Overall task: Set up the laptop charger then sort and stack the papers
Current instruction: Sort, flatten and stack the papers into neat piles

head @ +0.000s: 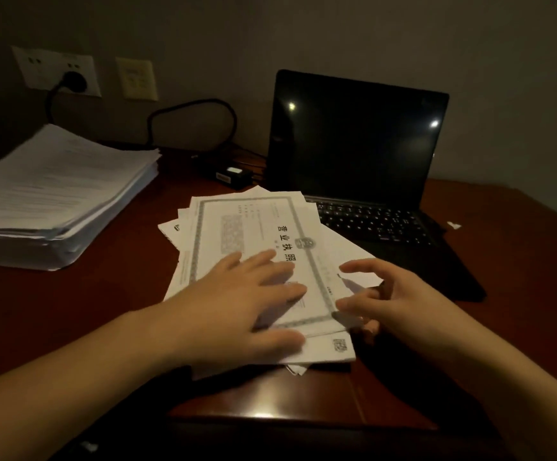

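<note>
Because the papers (254,234) are thin, light and limp, they will likely slide and fan apart, so squaring them by their edges seems best. They lie skewed on the table (104,311) against the laptop's (353,144) left side, white, the top sheet grey-bordered. The left hand (237,307) presses flat on them, fingers straight. The right hand (393,301) has spread, half-curled fingers at their right edge; whether they pinch it, I cannot tell.

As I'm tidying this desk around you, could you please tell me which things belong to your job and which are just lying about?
Job: loose papers, tall paper stack, laptop, charger brick, wall plug, left hand, right hand.
Lying about: paper scraps, second wall plate.
</note>
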`<state>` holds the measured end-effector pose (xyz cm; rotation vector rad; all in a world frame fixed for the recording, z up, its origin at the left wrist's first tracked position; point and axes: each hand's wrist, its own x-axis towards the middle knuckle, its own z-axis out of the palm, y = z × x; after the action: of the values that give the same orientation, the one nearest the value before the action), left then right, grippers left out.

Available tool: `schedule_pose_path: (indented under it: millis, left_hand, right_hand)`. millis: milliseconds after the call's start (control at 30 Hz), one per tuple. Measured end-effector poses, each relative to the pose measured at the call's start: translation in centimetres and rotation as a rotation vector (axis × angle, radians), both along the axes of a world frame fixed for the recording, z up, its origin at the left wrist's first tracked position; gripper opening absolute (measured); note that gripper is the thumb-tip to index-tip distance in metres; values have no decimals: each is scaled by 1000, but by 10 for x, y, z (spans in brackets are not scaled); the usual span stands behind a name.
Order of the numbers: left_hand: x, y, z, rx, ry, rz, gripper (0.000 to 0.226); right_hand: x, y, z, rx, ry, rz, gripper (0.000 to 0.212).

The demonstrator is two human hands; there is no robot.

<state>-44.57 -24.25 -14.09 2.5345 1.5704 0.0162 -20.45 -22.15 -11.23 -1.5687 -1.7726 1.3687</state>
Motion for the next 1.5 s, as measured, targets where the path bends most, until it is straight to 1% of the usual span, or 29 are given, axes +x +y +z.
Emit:
schedule_pose_path:
  millis: [67, 133, 200, 300, 367, 433, 500, 567, 633, 733, 800, 867, 933, 1033, 1100, 1133, 1167, 1267, 1333, 1367, 1433, 1467, 1500]
  left_hand:
    - [10, -13, -4, -34, 38, -21, 91]
    - [12, -18, -8, -21, 32, 3, 95]
    - [14, -21, -8, -4, -21, 26, 94]
    - [17, -23, -6, -14, -189, 66, 87]
    - [16, -20, -9, -1, -278, 70, 80]
    - [13, -17, -13, 44, -341, 60, 73]
    - [10, -15, -17, 70, -433, 66, 66]
    - [5, -14, -21, 52, -556, 86, 64]
    - [1, -15, -23, 18, -673, 130, 59]
    - [2, -20, -19, 73, -815, 195, 47]
    - [3, -24, -17, 139, -870, 209, 52]
    - [2, -26, -14, 170, -845, 193, 57]
    - [0, -26, -15, 181, -780, 146, 55]
    - [-2, -22, -18, 70, -774, 133, 35]
    - [-1, -22, -19, 75, -733, 126, 52]
    - [-2, -22, -21, 86, -726, 131, 57]
    - [-3, -21, -22, 93, -747, 134, 58]
    - [-5, -20, -22, 50, -873, 189, 46]
    - [-4, -21, -20, 54, -939, 214, 37]
    - [-4, -22, -19, 77, -957, 224, 43]
    - [-4, -25, -16, 113, -964, 232, 63]
    - [-5, -26, -14, 122, -959, 237, 68]
    - [-6, -26, -14, 122, -950, 234, 68]
  right_hand:
    - [0, -8, -3, 24, 13, 20, 57]
    - [-1, -12, -6, 2, 86, 9, 63]
    - [-3, -14, -8, -19, 167, -2, 66]
    - [-7, -16, -11, -48, 261, 17, 71]
    - [-11, -17, -15, -35, 272, -5, 74]
    - [-14, -17, -16, 3, 249, -26, 69]
    - [-16, -17, -18, 37, 233, -32, 55]
    - [-19, -16, -20, 72, 201, -43, 45]
    - [-21, -16, -21, 89, 191, -51, 41]
    - [-18, -17, -21, 44, 270, -37, 34]
    - [-14, -17, -19, -19, 309, -13, 33]
    - [-12, -16, -16, -56, 331, -4, 38]
    - [-14, -16, -15, -62, 360, -24, 46]
    - [-20, -19, -17, -18, 344, -65, 57]
    - [-22, -19, -20, 32, 296, -94, 59]
    - [-24, -20, -20, 50, 278, -105, 57]
    - [-25, -21, -20, 58, 271, -114, 51]
    - [-26, -22, -18, 31, 311, -129, 31]
    - [-22, -21, -18, 8, 315, -109, 21]
    - [-19, -21, -19, -3, 302, -88, 18]
    - [-15, -21, -19, -26, 283, -48, 17]
    - [-14, -21, -19, -32, 285, -39, 20]
    - [-14, -21, -19, -33, 291, -37, 25]
